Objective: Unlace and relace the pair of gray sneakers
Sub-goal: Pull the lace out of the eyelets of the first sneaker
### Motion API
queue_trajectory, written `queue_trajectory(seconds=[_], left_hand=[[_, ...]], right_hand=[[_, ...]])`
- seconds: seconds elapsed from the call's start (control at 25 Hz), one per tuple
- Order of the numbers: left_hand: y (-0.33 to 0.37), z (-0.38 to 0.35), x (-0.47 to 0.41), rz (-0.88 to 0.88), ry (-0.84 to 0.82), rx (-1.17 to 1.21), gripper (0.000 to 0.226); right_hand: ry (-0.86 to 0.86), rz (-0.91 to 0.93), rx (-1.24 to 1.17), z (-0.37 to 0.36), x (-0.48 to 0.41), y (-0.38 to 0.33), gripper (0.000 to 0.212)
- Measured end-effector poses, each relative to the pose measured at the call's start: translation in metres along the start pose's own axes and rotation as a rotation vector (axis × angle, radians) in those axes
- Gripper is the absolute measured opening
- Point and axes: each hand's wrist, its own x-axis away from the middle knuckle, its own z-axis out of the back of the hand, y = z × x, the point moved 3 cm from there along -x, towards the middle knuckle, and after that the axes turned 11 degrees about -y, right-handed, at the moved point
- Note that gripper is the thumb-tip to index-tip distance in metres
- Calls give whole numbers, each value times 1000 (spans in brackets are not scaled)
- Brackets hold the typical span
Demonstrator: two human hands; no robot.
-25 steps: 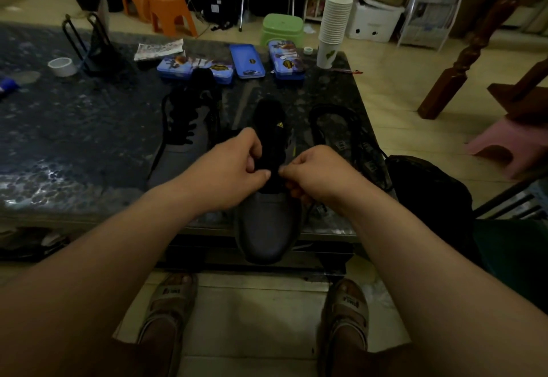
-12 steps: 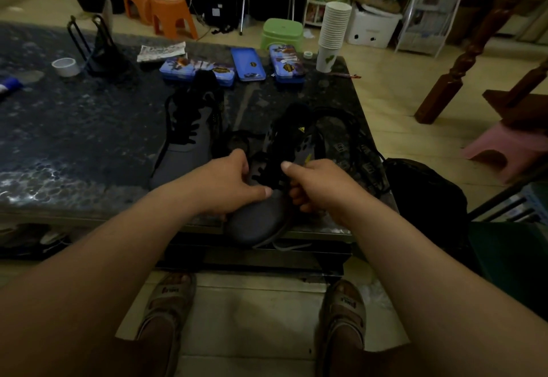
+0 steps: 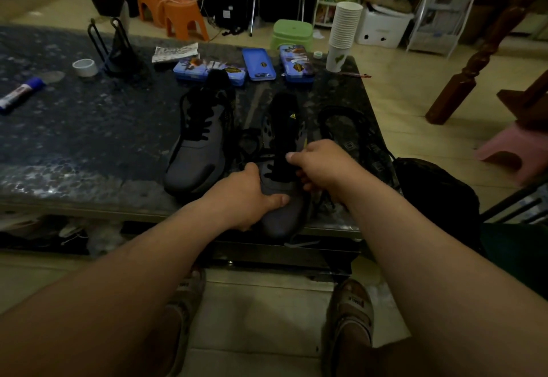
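Two gray sneakers stand on the dark marble table (image 3: 89, 139). The left sneaker (image 3: 198, 151) is laced with black laces and stands untouched. The right sneaker (image 3: 281, 187) points its toe at me over the table's front edge, its black tongue exposed. My left hand (image 3: 246, 195) grips that sneaker's toe from the left, thumb across the top. My right hand (image 3: 323, 169) pinches the black tongue and lace area near the lower eyelets. A loose black lace (image 3: 249, 145) lies between the two shoes.
A black strap and bag (image 3: 430, 195) lie at the table's right edge. Blue tins (image 3: 258, 63), a stack of paper cups (image 3: 344, 32), a tape roll (image 3: 84, 67), a glue stick (image 3: 20, 92) and a black wire stand (image 3: 115, 47) sit farther back. Stools stand on the floor beyond.
My left hand slid from the tongue down to the toe and now grips it. The right sneaker tilted left, then straightened. My right hand stayed at the tongue.
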Motion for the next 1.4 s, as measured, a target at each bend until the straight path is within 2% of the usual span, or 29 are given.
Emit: queue_trajectory(seconds=[0.08, 0.2, 0.28, 0.36, 0.48, 0.64, 0.72, 0.84, 0.88, 0.92, 1.0, 1.08, 1.16, 1.24, 1.32, 1.4], left_hand=[[-1, -3, -1, 9, 11, 47, 63], [-3, -4, -5, 26, 19, 167, 55], [-3, -3, -7, 27, 2, 224, 55], [-3, -2, -7, 21, -8, 261, 57], [-3, -1, -6, 24, -19, 263, 56], [-1, -2, -7, 25, -19, 230, 51], [0, -4, -6, 29, -11, 217, 48], [-2, -5, -8, 32, 14, 238, 48], [-4, -4, -9, 25, 19, 220, 49], [-4, -4, -10, 13, 22, 194, 49], [-2, -3, -9, -15, 13, 178, 53], [0, -2, -8, -27, 8, 133, 58], [-1, -2, -10, -12, 20, 130, 58], [-2, -2, -11, 0, 11, 194, 50], [-3, -3, -11, -3, 21, 208, 46], [-4, -2, -10, -20, 35, 184, 53]], right_hand=[[-56, 15, -60, 3, 1, 3, 18], [-185, 77, -192, 6, 14, 11, 28], [-223, 57, -170, 5, 23, 17, 26], [-178, -15, -138, 5, 24, 16, 29], [-18, -38, -86, 6, 8, 12, 53], [-4, 130, 108, 4, 2, 9, 26], [-137, 164, 78, 7, 16, 11, 28], [-499, 143, 70, 9, 44, 11, 29], [-502, 106, 69, 11, 46, 11, 27], [-422, 63, 75, 14, 43, 11, 33], [-174, -10, 131, 18, 25, 13, 56], [13, 55, 243, 15, 10, 9, 64], [29, 174, 317, 10, 0, 7, 42], [-133, 220, 268, 8, 7, 5, 25], [-242, 213, 190, 9, 21, 9, 24], [-87, 167, 222, 15, 23, 13, 33]])
